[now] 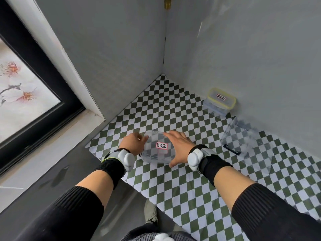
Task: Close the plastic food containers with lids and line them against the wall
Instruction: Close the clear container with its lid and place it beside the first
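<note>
A clear plastic food container [157, 154] with a red-edged white label on its lid sits on the checkered mat, near the mat's left edge. My left hand [132, 143] grips its left side, fingers curled on the rim. My right hand [178, 145] lies on its right side with fingers spread along the top edge and the thumb at the near corner. A second container with a yellow-rimmed lid [220, 101] and the same kind of label stands closed against the right wall. A larger clear box [243, 141] with a dark handle stands near that wall, closer to me.
The green-and-white checkered mat [173, 192] covers the counter up to the corner where two grey walls meet. A window frame [52, 80] and sill run along the left. A grey counter strip [73, 185] lies left of the mat.
</note>
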The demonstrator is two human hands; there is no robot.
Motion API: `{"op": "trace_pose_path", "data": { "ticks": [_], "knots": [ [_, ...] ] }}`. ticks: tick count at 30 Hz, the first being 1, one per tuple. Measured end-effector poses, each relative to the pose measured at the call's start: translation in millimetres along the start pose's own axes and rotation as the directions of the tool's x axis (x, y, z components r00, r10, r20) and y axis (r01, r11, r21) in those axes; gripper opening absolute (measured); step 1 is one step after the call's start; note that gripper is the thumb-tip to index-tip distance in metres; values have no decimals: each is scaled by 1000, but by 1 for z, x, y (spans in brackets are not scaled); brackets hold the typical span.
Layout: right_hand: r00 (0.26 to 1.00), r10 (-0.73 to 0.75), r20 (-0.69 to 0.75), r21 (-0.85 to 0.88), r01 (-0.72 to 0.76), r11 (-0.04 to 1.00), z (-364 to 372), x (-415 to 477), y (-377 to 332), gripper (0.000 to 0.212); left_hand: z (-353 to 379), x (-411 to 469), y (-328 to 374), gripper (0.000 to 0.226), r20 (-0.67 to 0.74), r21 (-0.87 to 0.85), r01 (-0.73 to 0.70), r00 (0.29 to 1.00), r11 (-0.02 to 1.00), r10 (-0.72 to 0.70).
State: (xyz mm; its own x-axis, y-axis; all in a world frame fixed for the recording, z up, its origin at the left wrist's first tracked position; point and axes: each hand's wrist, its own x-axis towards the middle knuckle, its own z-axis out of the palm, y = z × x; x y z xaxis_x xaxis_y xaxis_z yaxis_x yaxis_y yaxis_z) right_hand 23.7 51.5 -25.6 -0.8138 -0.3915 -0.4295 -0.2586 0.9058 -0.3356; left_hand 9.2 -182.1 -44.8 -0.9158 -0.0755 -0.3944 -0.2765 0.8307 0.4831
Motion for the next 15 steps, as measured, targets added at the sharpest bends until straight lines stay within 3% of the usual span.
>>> {"op": "trace_pose_path", "data": {
  "ticks": [8,12,15],
  "knots": [
    [998,69,6,104,-69,992,7,5,6,141,1,-4,2,20,-5,5,-8,1000,1000,8],
    [997,78,-2,144,-77,987,9,3,9,139,3,-5,2,28,-26,36,-16,1000,999,17],
    [985,156,-73,280,-130,951,11,0,11,122,3,-5,3,26,-35,36,-4,999,999,5]
  ]
}}
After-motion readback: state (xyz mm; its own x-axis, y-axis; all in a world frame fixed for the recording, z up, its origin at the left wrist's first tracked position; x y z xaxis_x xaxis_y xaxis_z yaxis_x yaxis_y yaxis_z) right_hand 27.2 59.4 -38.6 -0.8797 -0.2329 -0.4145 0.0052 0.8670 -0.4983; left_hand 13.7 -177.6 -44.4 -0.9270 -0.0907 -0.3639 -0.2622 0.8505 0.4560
